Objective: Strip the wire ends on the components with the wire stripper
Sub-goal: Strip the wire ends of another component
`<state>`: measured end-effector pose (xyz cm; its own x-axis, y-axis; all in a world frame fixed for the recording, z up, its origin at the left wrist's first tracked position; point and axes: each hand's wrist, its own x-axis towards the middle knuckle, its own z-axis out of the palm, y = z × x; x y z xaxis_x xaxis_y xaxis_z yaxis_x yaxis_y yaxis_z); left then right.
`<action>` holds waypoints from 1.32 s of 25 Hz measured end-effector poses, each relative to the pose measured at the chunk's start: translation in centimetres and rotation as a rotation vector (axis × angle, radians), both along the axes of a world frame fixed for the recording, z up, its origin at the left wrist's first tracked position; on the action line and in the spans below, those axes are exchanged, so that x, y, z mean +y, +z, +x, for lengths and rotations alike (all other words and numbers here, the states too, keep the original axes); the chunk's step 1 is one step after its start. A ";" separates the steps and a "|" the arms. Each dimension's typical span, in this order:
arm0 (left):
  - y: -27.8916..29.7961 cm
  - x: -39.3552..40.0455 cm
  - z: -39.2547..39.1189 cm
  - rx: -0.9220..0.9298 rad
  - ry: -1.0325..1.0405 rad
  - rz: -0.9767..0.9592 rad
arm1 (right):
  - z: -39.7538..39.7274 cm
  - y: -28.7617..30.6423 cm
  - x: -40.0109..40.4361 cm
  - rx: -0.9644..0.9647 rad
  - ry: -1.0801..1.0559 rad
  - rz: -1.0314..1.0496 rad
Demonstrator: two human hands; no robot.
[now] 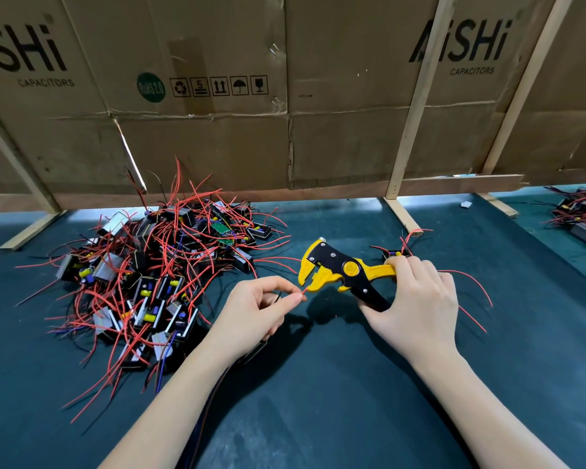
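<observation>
Between hands: left hand (254, 308) pinches red wire (304, 291) at wire stripper (339, 269).

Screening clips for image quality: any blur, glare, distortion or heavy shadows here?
Head view: sharp throughout; the stripper and wire tip are crisp. Wide-angle bend bows the wooden slats. Soft shadows under both hands on the mat; mild sheen there, nothing blown out.

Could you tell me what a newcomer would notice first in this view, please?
Probably the yellow wire stripper, held at centre by the right hand, while the left hand pinches a red wire end at its mouth. Next, the tangled pile of components on the left of the dark table.
</observation>
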<state>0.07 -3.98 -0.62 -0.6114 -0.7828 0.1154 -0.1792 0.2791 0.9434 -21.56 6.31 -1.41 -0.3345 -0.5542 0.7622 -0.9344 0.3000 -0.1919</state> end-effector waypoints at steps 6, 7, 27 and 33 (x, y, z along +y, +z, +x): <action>0.2 0.2 -0.2 0.069 -0.059 -0.009 | 0.2 0.0 -0.1 0.011 0.015 -0.022; 0.2 0.2 -0.3 0.074 -0.067 -0.009 | 0.1 0.0 -0.1 0.012 0.010 -0.025; 0.1 0.2 -0.1 0.197 -0.124 0.060 | -0.2 0.2 0.0 0.110 -0.030 -0.120; 0.2 0.3 -0.2 0.182 -0.118 0.062 | -0.2 0.2 0.0 0.125 -0.029 -0.126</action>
<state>-0.11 -3.70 -0.38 -0.6726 -0.7163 0.1859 0.0260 0.2281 0.9733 -21.80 6.29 -1.22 -0.2472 -0.4429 0.8618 -0.9446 0.3085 -0.1124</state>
